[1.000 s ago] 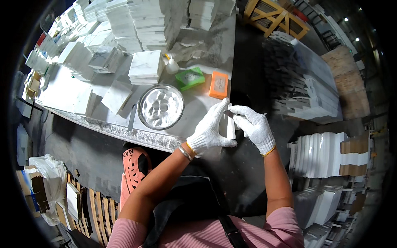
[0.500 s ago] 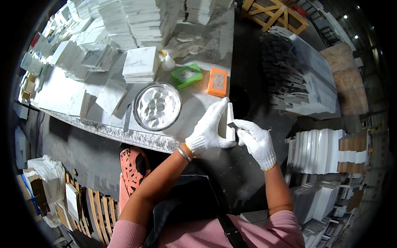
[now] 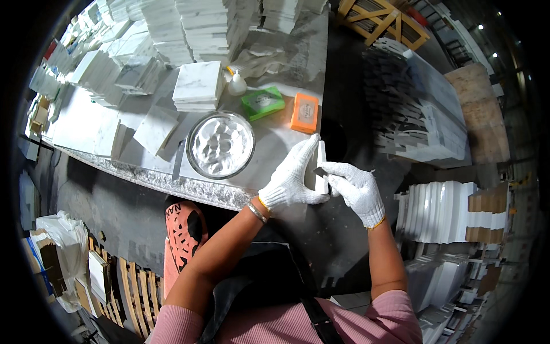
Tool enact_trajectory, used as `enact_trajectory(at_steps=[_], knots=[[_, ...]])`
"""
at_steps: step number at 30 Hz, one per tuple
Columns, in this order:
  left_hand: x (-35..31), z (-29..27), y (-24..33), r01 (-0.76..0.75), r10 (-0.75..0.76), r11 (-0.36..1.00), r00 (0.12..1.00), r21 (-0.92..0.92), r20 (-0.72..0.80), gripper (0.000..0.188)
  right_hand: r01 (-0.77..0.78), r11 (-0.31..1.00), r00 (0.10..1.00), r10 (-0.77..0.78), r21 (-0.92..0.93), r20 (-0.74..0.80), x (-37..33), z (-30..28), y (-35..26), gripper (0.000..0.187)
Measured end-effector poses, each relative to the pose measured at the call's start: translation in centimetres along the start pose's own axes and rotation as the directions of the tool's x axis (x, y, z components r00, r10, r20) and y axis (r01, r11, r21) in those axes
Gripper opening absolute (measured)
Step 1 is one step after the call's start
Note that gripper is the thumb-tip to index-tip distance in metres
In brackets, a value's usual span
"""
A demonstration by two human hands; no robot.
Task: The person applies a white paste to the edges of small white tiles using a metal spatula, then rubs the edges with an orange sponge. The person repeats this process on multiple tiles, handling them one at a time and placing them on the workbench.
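Note:
My left hand (image 3: 289,179), in a white knit glove, grips a white marble tile (image 3: 322,151) by its opposite sides, thumb below and fingers above. The tile stands with one narrow edge turned to the right, just past the table's right edge. In my gloved right hand (image 3: 356,189) a small dark flat blade (image 3: 319,171) is pinched, its tip at that tile edge. To the left of the left hand stands a round glass bowl (image 3: 188,150) of white powder or paste (image 3: 220,145). Just above the hands lie an orange box (image 3: 304,113) and a green box (image 3: 263,103).
A metal strip (image 3: 178,161) lies left of the bowl. Behind it are a stack of marble tiles (image 3: 197,86), a small white squeeze bottle (image 3: 236,85) and spare gloves (image 3: 260,62). Taller tile stacks (image 3: 209,28) fill the far table; slabs (image 3: 429,109) stand at the right.
My right hand has shifted slightly at the tile's edge, and the dark blade now shows across it. The left hand keeps its grip. The view has moved a little.

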State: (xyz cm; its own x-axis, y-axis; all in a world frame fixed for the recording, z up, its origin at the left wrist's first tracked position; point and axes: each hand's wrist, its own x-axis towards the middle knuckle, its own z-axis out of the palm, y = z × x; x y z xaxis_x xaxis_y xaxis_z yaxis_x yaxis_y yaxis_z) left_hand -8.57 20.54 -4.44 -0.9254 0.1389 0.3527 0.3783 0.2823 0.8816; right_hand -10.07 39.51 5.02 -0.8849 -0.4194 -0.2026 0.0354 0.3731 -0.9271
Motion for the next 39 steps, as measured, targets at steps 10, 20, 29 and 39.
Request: enact_trajectory(at_steps=[10,20,29,39], knots=[[-0.2,-0.3,0.2,0.02,-0.02,0.999,1.0,-0.038,-0.001,0.115,-0.007,0.999,0.999,0.005,0.053,0.038,-0.1,-0.2,0.8,0.032],[-0.2,-0.4,0.2,0.038,-0.036,0.998,0.998,-0.047,0.043,0.118,0.02,0.998,0.998,-0.023,0.056,0.065,-0.9,-1.0,2.2,0.033],[-0.4,-0.6,-0.1,0.05,-0.047,0.997,0.997,-0.053,0.054,0.122,-0.012,0.985,0.998,0.022,0.172,-0.051,-6.1,-0.9,3.1,0.029],[-1.2,-3.4,0.7,0.137,-0.073,0.926,0.979,-0.351,0.191,0.074,0.029,0.968,0.991,0.004,0.248,-0.132,-5.1,-3.5,3.8,0.039]])
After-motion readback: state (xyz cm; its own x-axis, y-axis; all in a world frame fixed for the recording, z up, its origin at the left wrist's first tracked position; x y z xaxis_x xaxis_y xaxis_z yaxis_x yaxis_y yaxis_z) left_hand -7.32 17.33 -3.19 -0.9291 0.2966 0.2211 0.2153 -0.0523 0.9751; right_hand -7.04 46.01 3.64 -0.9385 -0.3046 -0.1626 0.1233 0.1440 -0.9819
